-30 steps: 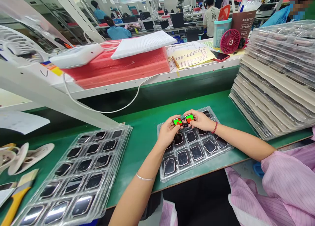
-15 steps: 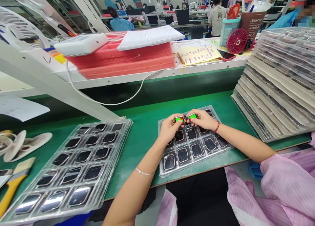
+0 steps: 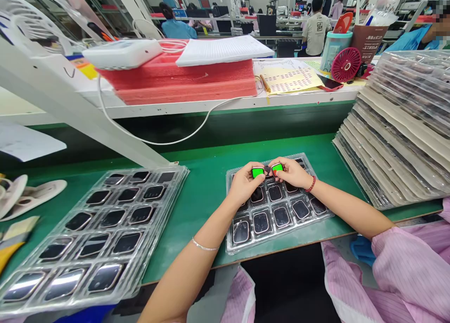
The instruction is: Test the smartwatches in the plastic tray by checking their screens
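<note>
Plainly, two lit watches over the worktop (image 3: 200, 187), one in each hand.
At the right rises a tall tray stack (image 3: 397, 140), at the left a lower stack (image 3: 173, 196); between them, a tray (image 3: 253, 243) holds dark-screened watches. Over its far part, the left hand (image 3: 246, 180) and right hand (image 3: 291, 173) are nearly closed, pinching the left watch (image 3: 257, 172) and right watch (image 3: 277, 167). Held this close, careless twisting could knock them together; slack fingers could drop one onto the screens below.

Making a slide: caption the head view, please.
Left hand and right hand each hold a lit watch over a clear tray of dark watches.
</note>
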The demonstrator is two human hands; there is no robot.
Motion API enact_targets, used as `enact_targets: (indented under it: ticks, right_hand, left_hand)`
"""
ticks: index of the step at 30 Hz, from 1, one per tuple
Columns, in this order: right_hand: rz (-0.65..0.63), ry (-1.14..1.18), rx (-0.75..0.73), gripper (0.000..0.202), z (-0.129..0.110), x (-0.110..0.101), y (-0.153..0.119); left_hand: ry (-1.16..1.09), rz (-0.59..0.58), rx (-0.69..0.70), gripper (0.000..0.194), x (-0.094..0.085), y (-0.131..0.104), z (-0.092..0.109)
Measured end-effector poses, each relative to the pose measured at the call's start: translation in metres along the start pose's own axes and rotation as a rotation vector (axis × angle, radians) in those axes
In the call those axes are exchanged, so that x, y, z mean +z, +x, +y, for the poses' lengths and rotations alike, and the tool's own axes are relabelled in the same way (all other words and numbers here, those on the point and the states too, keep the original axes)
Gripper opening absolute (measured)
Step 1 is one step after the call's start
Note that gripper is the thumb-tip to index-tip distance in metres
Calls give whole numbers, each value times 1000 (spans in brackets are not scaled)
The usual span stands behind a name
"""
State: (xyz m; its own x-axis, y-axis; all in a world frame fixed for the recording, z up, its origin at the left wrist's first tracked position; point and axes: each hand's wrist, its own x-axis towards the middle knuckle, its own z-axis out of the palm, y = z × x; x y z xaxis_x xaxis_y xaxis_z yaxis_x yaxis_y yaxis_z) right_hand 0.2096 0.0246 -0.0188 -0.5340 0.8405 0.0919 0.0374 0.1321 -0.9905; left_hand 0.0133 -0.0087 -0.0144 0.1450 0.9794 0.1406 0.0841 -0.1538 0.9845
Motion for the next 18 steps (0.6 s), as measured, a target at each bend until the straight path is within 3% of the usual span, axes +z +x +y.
enact_targets:
  ticks: [10,18]
  right_hand:
    - [-6,-39,-151,38,-1,0,-1]
    - [17,-66,-139,31,3,-3,0]
  left_hand:
    - [16,-24,13,38,-1,5,-10]
    - [-43,-42,-3,47,2,5,-12]
